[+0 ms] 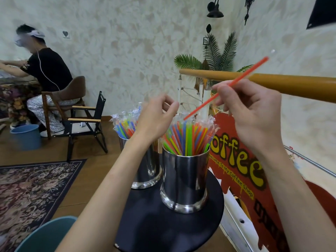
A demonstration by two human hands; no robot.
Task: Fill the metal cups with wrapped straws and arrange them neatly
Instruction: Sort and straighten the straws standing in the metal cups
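The right hand [254, 113] pinches a red wrapped straw [225, 89], tilted, its low end touching the bundle in the near metal cup [184, 180] on the round black table [163, 231]. The left hand [154, 119] hovers, fingers loosely curled, holding nothing (over the far cup [145, 168], also full).

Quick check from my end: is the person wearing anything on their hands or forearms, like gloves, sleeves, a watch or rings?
Nothing visible. The left hand and right hand are bare, with no gloves, rings or watch showing. Both forearms are uncovered down to the frame's bottom edge; no sleeve, strap or cable appears on them.
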